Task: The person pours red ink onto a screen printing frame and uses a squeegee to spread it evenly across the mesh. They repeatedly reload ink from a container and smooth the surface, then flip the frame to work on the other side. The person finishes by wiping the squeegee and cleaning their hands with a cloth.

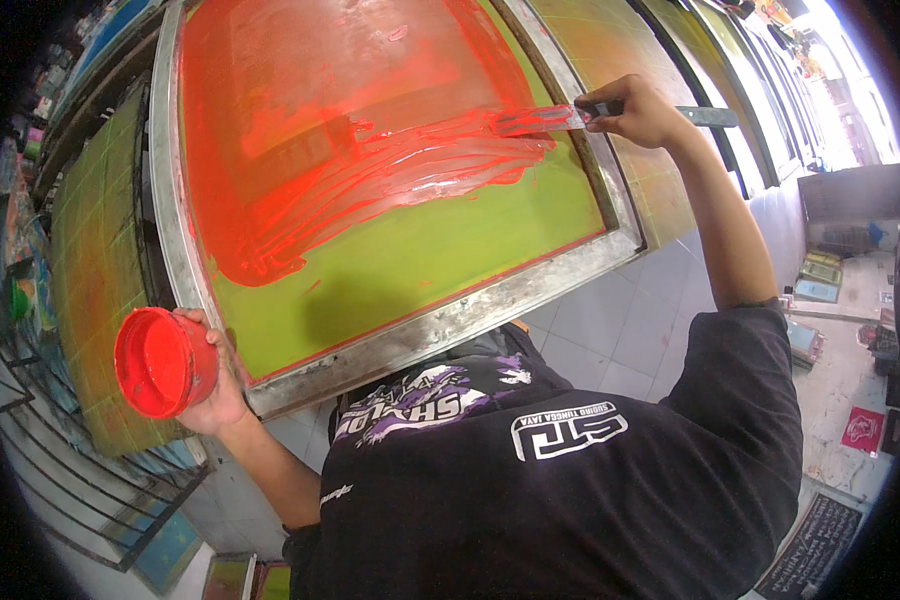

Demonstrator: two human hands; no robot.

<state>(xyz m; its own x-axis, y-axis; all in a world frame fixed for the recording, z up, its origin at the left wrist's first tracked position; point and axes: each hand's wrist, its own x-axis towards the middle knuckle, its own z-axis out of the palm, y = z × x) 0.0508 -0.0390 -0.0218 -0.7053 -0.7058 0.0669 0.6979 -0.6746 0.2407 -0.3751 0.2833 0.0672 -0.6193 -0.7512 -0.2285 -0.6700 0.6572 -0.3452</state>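
Spatula (540,121) sits at the frame's (450,325) right side; on my feed, my right fingers (602,90) pinch it, blade in red ink (320,210). My left fingers (218,347) grip a tub (201,360) by the frame's near left corner. Green mesh (450,228) fills the frame; tiled floor (610,320) shows below its near right corner.

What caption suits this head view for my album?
Right hand holds a red-smeared spatula over a framed screen; left hand holds a red tub.

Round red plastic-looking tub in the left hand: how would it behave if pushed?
The round red tub would probably roll on its side, given its circular rim. Its glossy red inner coating may be slippery.
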